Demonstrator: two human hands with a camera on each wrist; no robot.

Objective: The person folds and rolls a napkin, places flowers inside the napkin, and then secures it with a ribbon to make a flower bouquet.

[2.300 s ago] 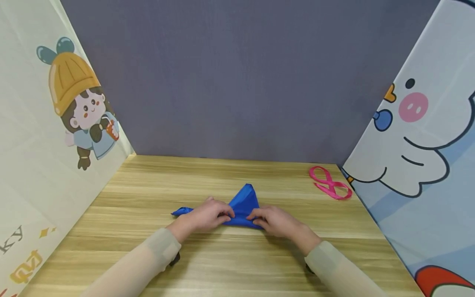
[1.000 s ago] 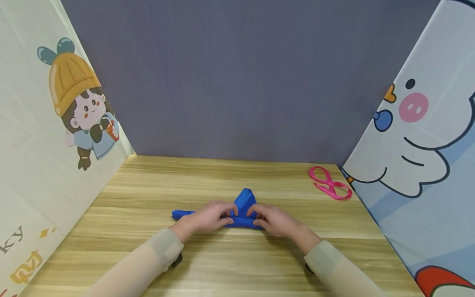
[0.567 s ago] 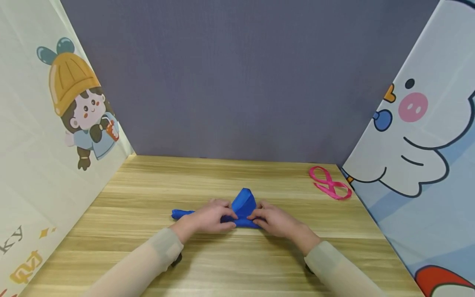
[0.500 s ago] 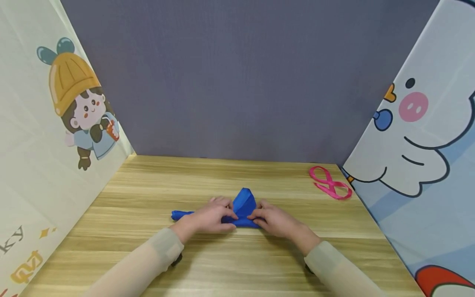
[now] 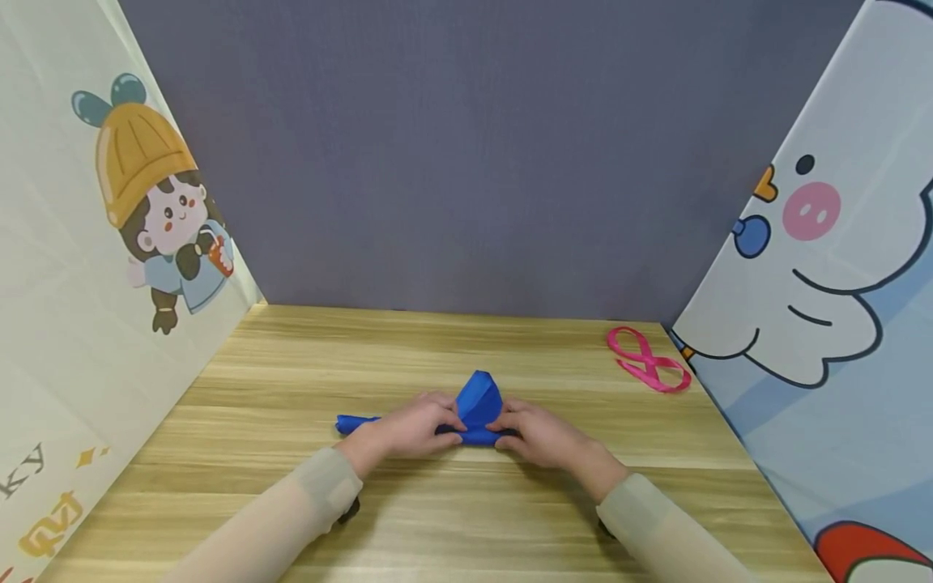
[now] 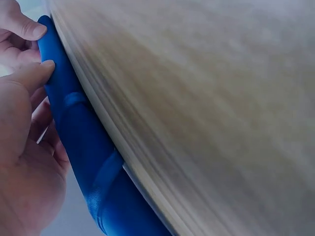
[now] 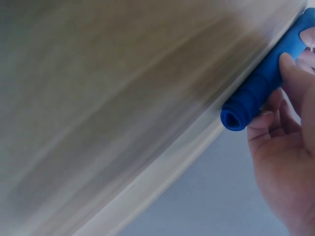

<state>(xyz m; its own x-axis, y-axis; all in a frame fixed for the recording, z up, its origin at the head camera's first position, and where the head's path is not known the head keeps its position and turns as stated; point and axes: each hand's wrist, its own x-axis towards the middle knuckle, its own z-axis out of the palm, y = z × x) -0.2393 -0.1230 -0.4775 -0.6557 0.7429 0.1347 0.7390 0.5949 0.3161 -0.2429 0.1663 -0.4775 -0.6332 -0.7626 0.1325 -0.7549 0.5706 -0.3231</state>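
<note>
A shiny blue cloth (image 5: 479,401) lies mid-table, its near edge rolled into a tube and a pointed flap standing out beyond the roll. My left hand (image 5: 417,425) pinches the roll between thumb and fingers left of the flap. On the other side, my right hand (image 5: 543,435) pinches the roll's right part the same way. In the left wrist view the blue roll (image 6: 81,128) has slanting wraps along it, with the left thumb pressed on it. The right wrist view shows the roll's hollow spiral end (image 7: 236,117) beside the right fingers.
A pink ribbon (image 5: 649,360) lies looped at the table's back right corner. The wooden table (image 5: 466,518) meets a grey-purple panel (image 5: 466,162) behind, with printed cartoon panels at left (image 5: 51,267) and right (image 5: 860,324).
The blue cloth's near edge has been rolled further away from me, so the flap is shorter. Its left end looks more tightly rolled. Both hands have shifted only slightly.
</note>
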